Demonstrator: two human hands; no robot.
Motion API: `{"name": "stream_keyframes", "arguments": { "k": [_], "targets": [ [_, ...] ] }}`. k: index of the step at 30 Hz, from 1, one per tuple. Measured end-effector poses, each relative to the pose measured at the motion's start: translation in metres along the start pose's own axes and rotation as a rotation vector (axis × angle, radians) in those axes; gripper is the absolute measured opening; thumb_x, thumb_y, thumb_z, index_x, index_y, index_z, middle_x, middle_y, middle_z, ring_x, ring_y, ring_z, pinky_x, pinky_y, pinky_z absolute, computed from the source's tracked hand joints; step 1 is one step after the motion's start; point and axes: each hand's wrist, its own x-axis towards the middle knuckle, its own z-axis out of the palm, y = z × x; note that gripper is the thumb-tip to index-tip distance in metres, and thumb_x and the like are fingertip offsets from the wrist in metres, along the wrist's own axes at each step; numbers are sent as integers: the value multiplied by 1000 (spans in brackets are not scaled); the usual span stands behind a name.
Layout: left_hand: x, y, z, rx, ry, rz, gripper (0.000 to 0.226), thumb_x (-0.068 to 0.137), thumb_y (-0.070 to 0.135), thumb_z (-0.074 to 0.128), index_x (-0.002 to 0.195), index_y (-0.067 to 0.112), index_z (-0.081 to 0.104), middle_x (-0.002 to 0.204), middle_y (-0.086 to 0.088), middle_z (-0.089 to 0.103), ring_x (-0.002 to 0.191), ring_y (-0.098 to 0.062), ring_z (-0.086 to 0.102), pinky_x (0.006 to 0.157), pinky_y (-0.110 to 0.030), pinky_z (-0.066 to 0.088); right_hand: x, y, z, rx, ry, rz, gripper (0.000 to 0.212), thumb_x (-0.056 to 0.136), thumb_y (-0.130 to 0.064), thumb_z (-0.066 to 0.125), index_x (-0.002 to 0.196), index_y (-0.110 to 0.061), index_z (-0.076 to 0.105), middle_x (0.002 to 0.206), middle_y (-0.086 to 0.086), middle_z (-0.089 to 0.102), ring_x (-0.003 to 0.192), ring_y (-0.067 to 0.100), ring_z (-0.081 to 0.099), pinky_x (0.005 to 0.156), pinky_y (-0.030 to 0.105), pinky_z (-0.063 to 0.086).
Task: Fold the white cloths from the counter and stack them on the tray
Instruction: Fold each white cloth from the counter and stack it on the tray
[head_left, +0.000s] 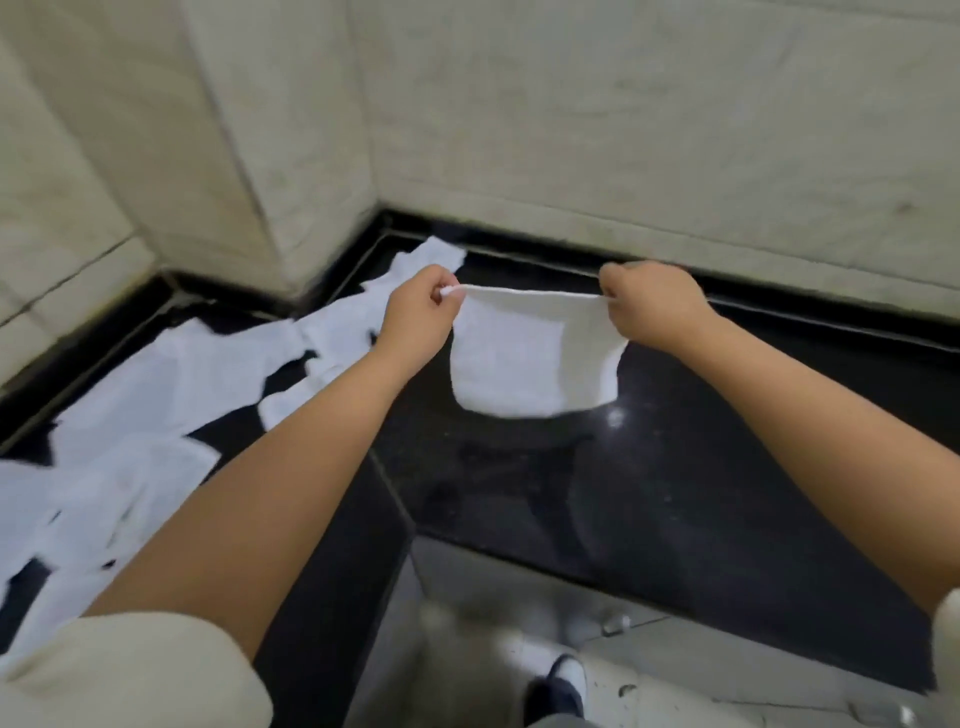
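A small white cloth (524, 358) hangs in the air above the black counter (649, 467), stretched between both hands. My left hand (418, 306) pinches its upper left corner. My right hand (649, 301) pinches its upper right corner. The cloth's lower part droops free, its bottom edge a little above the counter. Several more white cloths (156, 395) lie spread and overlapping on the left part of the counter, reaching toward the back corner. No tray is in view.
Pale stone walls (623, 130) close the counter at the back and left, meeting in a corner with a jutting pillar (270, 156). The counter's front edge drops to a grey floor (649, 665), where a shoe (561, 686) shows.
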Motion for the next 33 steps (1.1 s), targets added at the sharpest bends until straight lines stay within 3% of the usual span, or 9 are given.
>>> {"name": "stream_keyframes", "arguments": {
  "k": [3,6,13,19,21,23,27,29,33],
  "targets": [
    [21,26,49,56,18,140,14,93,12,47,79,13,48,61,11,40,56,-3,37,54,-9,32,-19,62,9,80,233,75,10,82,1,48,88,6,55,85,28,58,74,42,54,55,38,34],
    [31,26,90,134,-125,188,12,93,12,47,82,14,50,68,7,47,63,-9,42,56,-20,31,-48,105,40,148,221,46,6,78,1,56,78,5,60,79,28,59,73,43,57,57,43,46],
    [23,-25,152,419,-981,-169,17,84,7,60,72,18,59,77,5,55,79,-12,52,66,-19,41,-121,126,134,330,-433,-27,14,84,-14,53,79,-4,62,90,16,66,85,31,60,70,33,42],
    [9,-43,175,600,-1485,-412,15,89,14,57,77,24,59,79,9,63,74,-2,63,63,-15,44,-150,117,154,647,-954,-23,12,84,-12,57,86,-3,65,64,-6,49,60,6,44,59,19,34],
    [15,-44,178,595,-1479,-412,13,90,16,56,80,23,61,81,10,65,74,-2,64,65,-15,43,-149,118,153,701,-978,37,9,85,-11,57,82,-9,65,61,-13,46,57,3,42,57,15,32],
    [25,-45,180,579,-1416,-391,12,90,17,56,80,22,61,82,9,65,76,-4,64,67,-17,44,-142,122,154,711,-852,122,12,85,-10,57,77,-11,65,62,-16,48,58,2,44,57,13,33],
    [45,-52,180,507,-1227,-383,10,89,19,58,81,20,63,83,7,63,79,-9,59,70,-21,45,-115,133,165,677,-499,343,20,84,-4,52,79,-3,71,72,2,61,69,11,52,60,21,36],
    [49,-60,184,519,-1076,-305,8,88,19,60,84,17,67,84,5,62,83,-11,57,73,-22,43,-103,133,174,657,-408,412,28,84,-1,47,70,-7,70,74,4,65,69,16,55,66,29,44],
    [47,-73,199,560,-814,-153,15,87,19,61,98,11,69,96,-4,66,87,-12,55,79,-25,44,-92,131,198,561,-316,500,27,84,0,42,85,2,69,91,16,66,86,30,60,73,39,51]
  ]
}}
